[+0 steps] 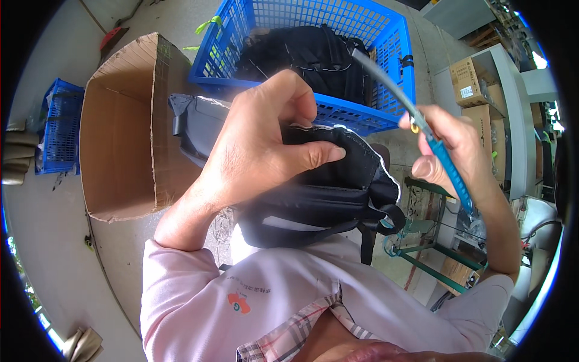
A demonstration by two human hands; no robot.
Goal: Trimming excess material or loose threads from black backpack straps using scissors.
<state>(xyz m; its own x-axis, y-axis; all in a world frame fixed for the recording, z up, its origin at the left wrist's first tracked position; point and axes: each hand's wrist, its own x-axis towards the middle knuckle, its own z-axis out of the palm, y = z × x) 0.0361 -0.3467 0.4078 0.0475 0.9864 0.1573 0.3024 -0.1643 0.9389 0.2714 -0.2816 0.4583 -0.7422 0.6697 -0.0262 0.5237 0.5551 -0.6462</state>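
A black backpack with straps lies across my lap, its opening edged with a white line. My left hand grips the far edge of that opening, fingers curled and the thumb lying against the dark inside. The fingers beneath the fabric are hidden. Raised to the right of the backpack, my right hand is closed around scissors, which appear edge-on. Their grey blade points up and left, apart from the fabric, and the blue handle runs down across the palm. A grey panel of the bag shows left of my left hand.
Just beyond the backpack stands a blue plastic crate holding several black bags. An open cardboard box is at my left, with a smaller blue crate past it. Shelving with cartons and a green metal frame are at right.
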